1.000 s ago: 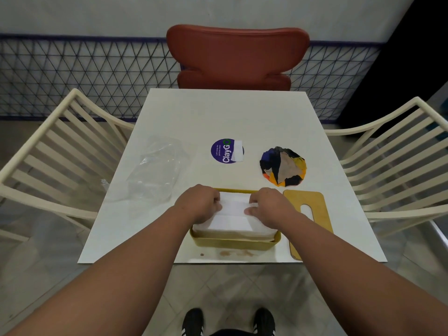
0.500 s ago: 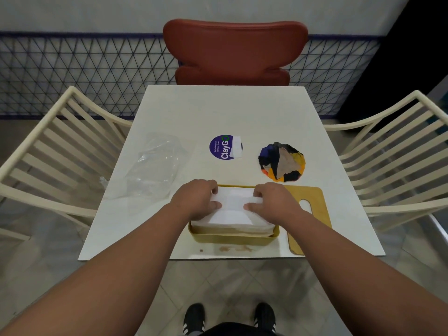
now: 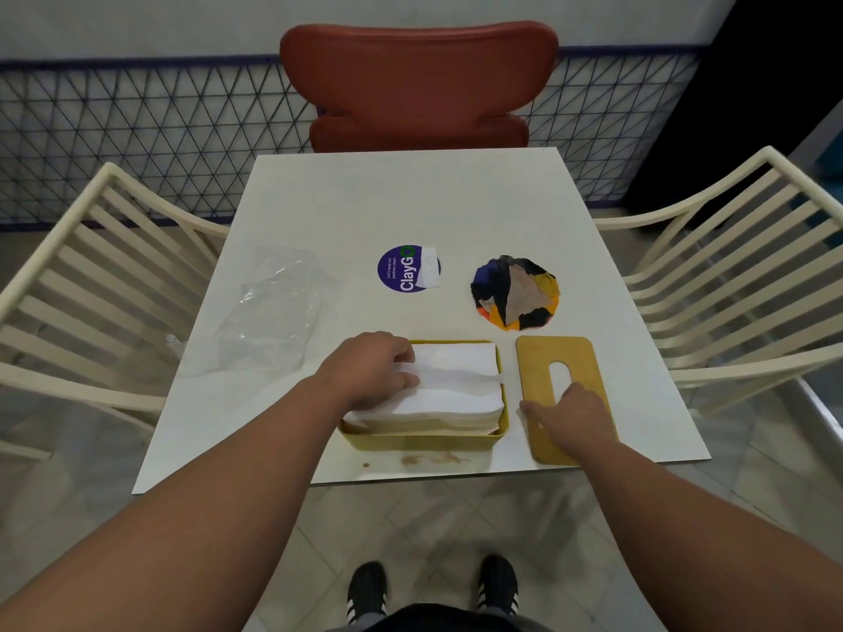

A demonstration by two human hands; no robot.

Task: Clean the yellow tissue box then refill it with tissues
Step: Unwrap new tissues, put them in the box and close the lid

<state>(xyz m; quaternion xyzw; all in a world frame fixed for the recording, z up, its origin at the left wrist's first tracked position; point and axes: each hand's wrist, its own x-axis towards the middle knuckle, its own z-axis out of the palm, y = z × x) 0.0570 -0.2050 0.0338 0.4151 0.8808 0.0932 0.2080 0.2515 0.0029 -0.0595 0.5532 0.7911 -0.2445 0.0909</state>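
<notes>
- Left hand (image 3: 372, 374): curled grip rests on the white tissue stack (image 3: 449, 390) inside the open yellow rectangular tissue box (image 3: 424, 442).
- Right hand (image 3: 568, 415): fingers spread loosely, touching the flat yellow slotted lid (image 3: 563, 362) on the white table (image 3: 410, 207).

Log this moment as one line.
step: refill | left hand: on tissues in yellow box | right hand: on lid | lid: off

The scene was lit evenly and softly, rather dim overall, with no source of light seen. The white surface (image 3: 410, 212) was the brightest area and bore no harsh glare. Only faint, diffuse shadows were cast beneath the hands and beside the yellow box (image 3: 424, 442). Straight lines were bent by the wide-angle lens, most strongly at the cream chairs (image 3: 91, 285) near the edges. The forearms at the bottom corners were rendered stretched and slightly soft. Slight blur was seen at the right hand (image 3: 568, 415).
</notes>
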